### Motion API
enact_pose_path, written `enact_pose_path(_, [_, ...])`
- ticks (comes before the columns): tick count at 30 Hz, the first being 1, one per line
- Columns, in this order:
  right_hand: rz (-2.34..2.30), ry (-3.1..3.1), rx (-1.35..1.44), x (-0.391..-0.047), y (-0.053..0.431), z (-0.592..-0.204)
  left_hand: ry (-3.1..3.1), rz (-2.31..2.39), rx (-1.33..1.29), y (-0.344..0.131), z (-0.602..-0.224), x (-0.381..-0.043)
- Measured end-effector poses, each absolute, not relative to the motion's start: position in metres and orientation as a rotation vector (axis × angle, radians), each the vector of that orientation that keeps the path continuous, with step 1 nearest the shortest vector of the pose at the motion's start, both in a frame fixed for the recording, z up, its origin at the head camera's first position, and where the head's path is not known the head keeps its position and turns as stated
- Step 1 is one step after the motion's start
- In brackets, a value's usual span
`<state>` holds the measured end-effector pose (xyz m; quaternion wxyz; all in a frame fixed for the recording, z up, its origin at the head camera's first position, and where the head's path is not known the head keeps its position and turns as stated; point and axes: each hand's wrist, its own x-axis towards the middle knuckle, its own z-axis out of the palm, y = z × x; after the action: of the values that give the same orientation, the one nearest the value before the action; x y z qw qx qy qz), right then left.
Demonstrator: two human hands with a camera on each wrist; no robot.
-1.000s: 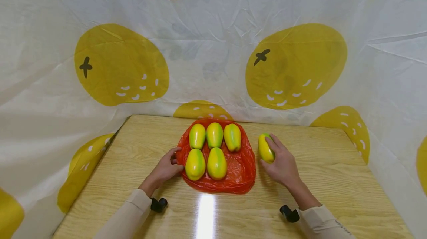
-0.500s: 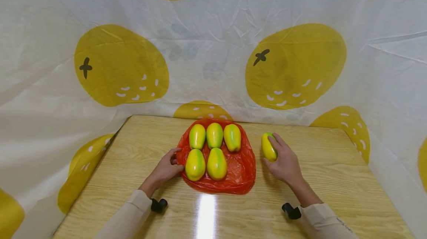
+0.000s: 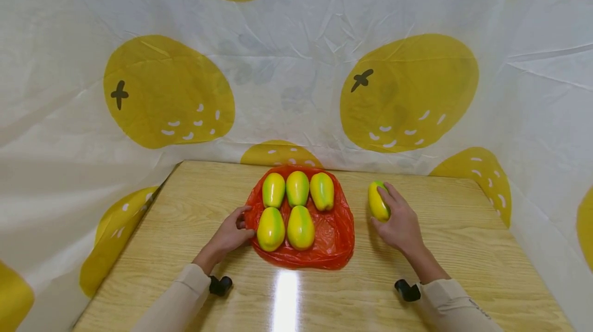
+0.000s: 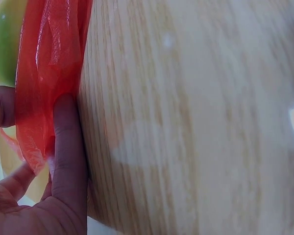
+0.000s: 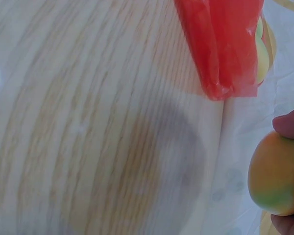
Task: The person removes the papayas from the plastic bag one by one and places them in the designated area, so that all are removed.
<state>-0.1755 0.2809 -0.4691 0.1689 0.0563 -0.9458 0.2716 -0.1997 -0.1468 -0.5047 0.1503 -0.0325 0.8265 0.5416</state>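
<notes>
Key relation, as I read it: held fruit [image 3: 377, 203] vs. red bag [image 3: 332, 231]. Fruit sits approx. mid-height, R of frame ctr; bag is to its L, extending lower in frame, w/ strip of bare surface [image 3: 463, 239] betw. the two, so well apart.

R hand [image 3: 401, 223] is the nearer one; it holds the fruit, fingers over upper R side, thumb at lower end. Fruit lies upper L of R hand's mid. L hand [image 3: 230, 232] is on far side of bag, pinching its L rim; thumb & finger either side of the plastic per L wrist view.

Fruit's long axis: near vertical in head frame, slight lean, upper end L, lower end R. Green shows at upper end, yellow toward lower. Which end is narrower: can't tell, hand covers part. Lifted or touching surface: can't tell either.

Bag contents, for ref.: 3 far-row fruits [image 3: 297, 188], 2 near-row fruits [image 3: 300, 228], long axes approx. vertical in frame, i.e. roughly parallel to held one. Bare red plastic at bag's lower R, the side facing R hand.
</notes>
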Motion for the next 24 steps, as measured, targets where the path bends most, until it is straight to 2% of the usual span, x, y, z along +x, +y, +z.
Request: enact_pose_path(24, [0.775,-2.705,0.088,-0.182,0.3,-0.476,2.359,1.58,-0.067,-0.147,-0.506,-0.199])
